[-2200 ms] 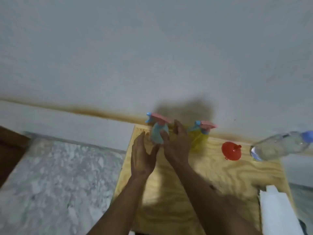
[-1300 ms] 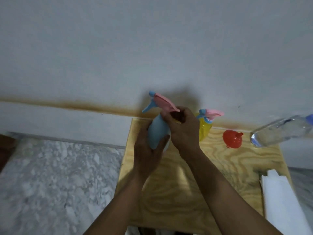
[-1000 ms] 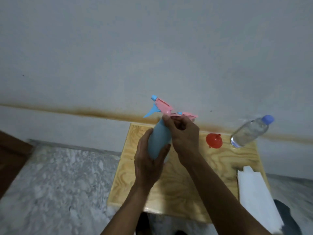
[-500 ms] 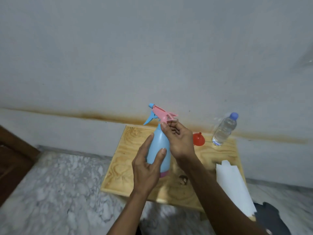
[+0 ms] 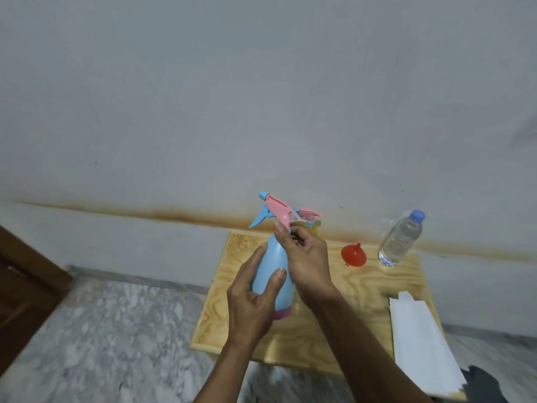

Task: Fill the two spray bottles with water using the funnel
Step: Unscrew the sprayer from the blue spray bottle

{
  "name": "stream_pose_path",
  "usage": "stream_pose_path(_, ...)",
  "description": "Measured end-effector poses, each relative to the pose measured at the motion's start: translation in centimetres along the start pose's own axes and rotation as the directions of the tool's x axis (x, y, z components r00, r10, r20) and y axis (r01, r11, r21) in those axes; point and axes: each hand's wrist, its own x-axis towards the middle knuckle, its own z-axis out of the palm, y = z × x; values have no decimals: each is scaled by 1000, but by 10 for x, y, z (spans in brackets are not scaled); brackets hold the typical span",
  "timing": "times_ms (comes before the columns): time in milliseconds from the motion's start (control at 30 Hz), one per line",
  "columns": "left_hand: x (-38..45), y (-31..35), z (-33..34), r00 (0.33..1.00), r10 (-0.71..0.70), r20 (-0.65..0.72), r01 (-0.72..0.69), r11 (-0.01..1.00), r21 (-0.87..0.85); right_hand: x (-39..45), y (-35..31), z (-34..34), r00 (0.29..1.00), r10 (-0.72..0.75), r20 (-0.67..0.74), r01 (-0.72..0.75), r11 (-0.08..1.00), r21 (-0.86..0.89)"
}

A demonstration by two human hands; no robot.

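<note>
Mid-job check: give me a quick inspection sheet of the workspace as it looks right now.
Surface: wooden board on a marble floor.
Job's things: blue spray bottle held, sprayer on; yellow spray bottle mostly hidden behind; red funnel; water bottle upright, capped.
Clutter: white paper at the board's right edge.
Grippers: left hand holds the bottle body; right hand grips its neck.
Cables: nothing seen.
Surroundings: stained wall.

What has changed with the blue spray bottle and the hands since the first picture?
The blue spray bottle was taken from the back of the wooden board and brought nearer. The left hand now grips its body, the right hand its neck under the pink head. The red funnel and water bottle were not touched.
</note>
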Motion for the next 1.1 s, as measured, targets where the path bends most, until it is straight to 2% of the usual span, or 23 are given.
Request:
stream_pose_path(267, 27, -14, -35, 1000, 7, -1, -7, 1000, 7, 10, 4, 45, 1000, 13, 5, -13, 999, -41)
stream_pose_path(433, 44, -13, -52, 995, 60, 74, -66, 995, 77, 13, 5, 70, 994, 50, -100, -45, 997, 54)
stream_pose_path(567, 53, -12, -59, 995, 82, 53, -84, 996, 37, 16, 2, 78, 988, 74, -137, -58, 992, 112)
stream_pose_path(833, 67, -2, -49, 994, 73, 84, -72, 997, -20, 34, -8, 64, 994, 80, -76, -75, 995, 67)
stream_pose_path(1000, 77, -1, -46, 997, 14, 77, -6, 996, -94, 44, -17, 60, 993, 110, 44, -115, 985, 131)
stream_pose_path(1100, 82, -2, -47, 996, -9, 92, 19, 994, -108, 47, -17, 63, 995, 86, 44, -91, 988, 126)
